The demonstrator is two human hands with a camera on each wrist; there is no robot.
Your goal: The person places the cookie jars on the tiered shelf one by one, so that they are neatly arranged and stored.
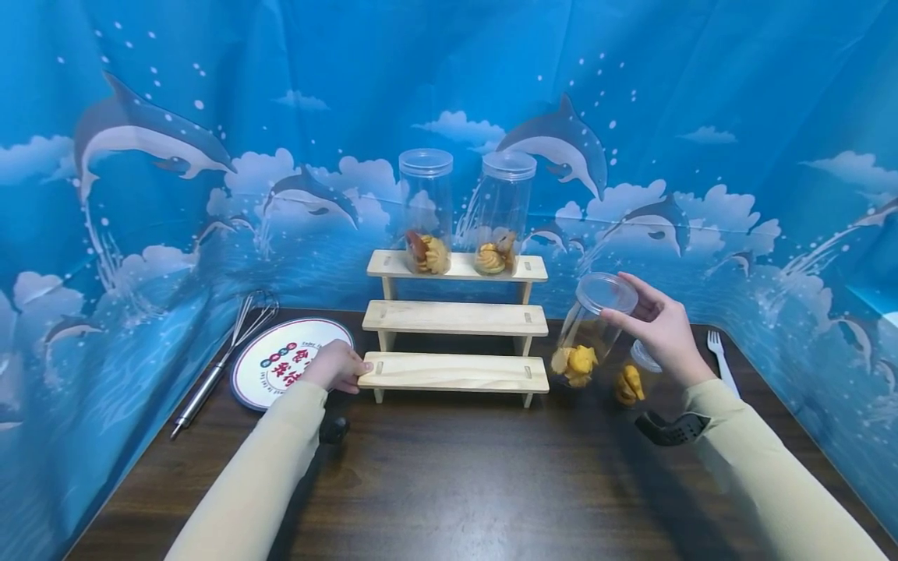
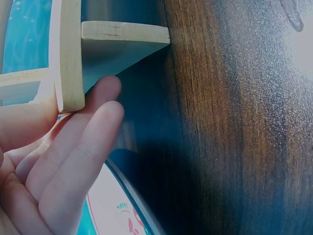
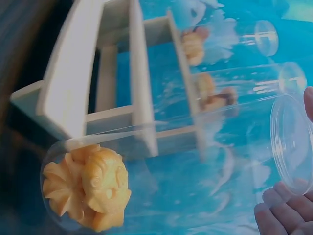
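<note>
A three-tier wooden display stand stands on the dark table. My left hand pinches the left end of its lowest shelf, the thumb above and fingers beneath, as the left wrist view shows on the shelf end. With my right hand I grip a tall clear jar by its lid, right of the stand. That jar tilts, its base toward the stand, and yellow molded pieces lie at its bottom. Whether its base touches the table I cannot tell.
Two tall lidded jars with similar pieces stand on the top shelf. A smaller jar is partly behind my right hand, near a white fork. At left lie an oval plate and a whisk. A dolphin-print cloth hangs behind.
</note>
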